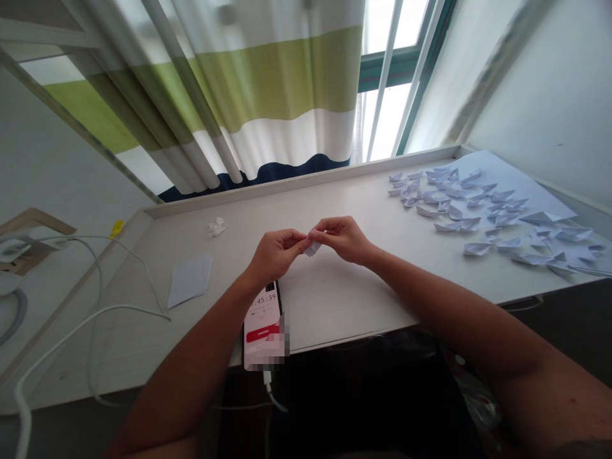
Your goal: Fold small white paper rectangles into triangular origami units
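Between my two hands, just above the middle of the white desk, is a small folded piece of white paper (312, 248). My left hand (278, 255) pinches its left side with thumb and fingers. From the other side my right hand (343, 238) grips it, thumb and forefinger pressed together. The fingertips cover most of the paper, so its folded shape is hard to make out. Many folded paper boats (449, 191) lie spread over the desk's right side. A small stack of blank paper (190, 279) rests to the left of my left forearm.
A phone (262, 328) with a lit timer screen lies at the desk's front edge, a white cable (267, 377) plugged into it. Crumpled white tissue (217, 227) sits at the back left. More white cables (95, 319) loop across the left side. A raised rim (306, 182) borders the back.
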The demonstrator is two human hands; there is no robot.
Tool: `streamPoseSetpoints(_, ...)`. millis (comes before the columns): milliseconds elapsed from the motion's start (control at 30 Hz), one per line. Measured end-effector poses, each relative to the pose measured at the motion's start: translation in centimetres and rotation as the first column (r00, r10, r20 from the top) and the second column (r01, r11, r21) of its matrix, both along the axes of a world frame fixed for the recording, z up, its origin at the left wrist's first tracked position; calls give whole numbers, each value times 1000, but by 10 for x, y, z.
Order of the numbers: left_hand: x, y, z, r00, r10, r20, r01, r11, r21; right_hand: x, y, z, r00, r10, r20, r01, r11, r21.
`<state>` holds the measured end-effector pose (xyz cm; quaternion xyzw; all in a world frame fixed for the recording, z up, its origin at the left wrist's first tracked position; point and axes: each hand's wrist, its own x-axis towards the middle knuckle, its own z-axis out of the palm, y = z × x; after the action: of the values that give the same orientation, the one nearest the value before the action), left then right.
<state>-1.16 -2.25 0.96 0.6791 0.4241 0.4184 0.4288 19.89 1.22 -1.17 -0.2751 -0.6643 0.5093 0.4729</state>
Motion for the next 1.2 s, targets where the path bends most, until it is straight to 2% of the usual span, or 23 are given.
streamPoseSetpoints(167,2,0,1,1000,-15,5,15,1000,-19,1,-1,2,999,35,3,-35,999,36)
streamPoseSetpoints(367,5,-1,2,995,56,81,-51,997,-59,-3,-2,0,1000,12,-9,-12,999,-35)
streamPoseSetpoints(533,7,-1,3,987,84,135,-76,995,-64,-3,-1,-1,1000,11,4,-11,999,-30)
streamPoseSetpoints(733,8,2,0,973,104,206,-88,992,-88,-3,1,-5,995,59,-82,-64,996,-59)
streamPoseSetpoints(933,6,1,2,980,127,156,-111,988,-105,-4,1,-6,993,78,-91,-81,996,-32)
streamPoseSetpoints(1067,3,4,-2,985,134,105,-133,991,-22,-1,3,-7,989,124,-82,-128,991,-48)
streamPoseSetpoints(1200,5,8,-6,982,106,155,-115,992,54,0,5,-9,986,156,-56,-160,982,-96)
